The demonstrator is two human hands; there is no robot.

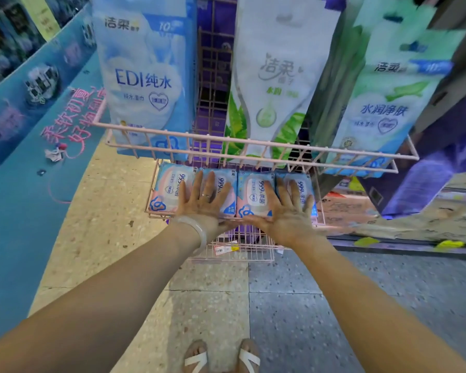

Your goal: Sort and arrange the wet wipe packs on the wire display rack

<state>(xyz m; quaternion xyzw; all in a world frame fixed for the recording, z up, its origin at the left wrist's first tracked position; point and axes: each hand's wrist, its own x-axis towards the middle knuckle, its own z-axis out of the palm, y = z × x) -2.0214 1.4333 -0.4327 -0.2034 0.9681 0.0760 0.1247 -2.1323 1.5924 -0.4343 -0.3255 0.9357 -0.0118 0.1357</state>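
Observation:
A pink wire display rack [256,143] stands in front of me with several tiers. On its middle shelf lie several pink-and-blue wet wipe packs [256,195] side by side in a row. My left hand [203,200] rests flat, fingers spread, on the second pack from the left. My right hand [289,211] lies flat with fingers apart over the two packs at the right. Neither hand grips a pack. The upper basket holds a tall blue pack [145,76], a white-and-green pack [277,76] and a green-and-blue pack [388,98], all upright.
A lowest wire shelf [242,249] carries a price tag. A teal promotional stand [24,157] runs along the left. A cardboard box [347,205] and a purple display sit to the right. Tiled floor and my sandalled feet [221,356] are below.

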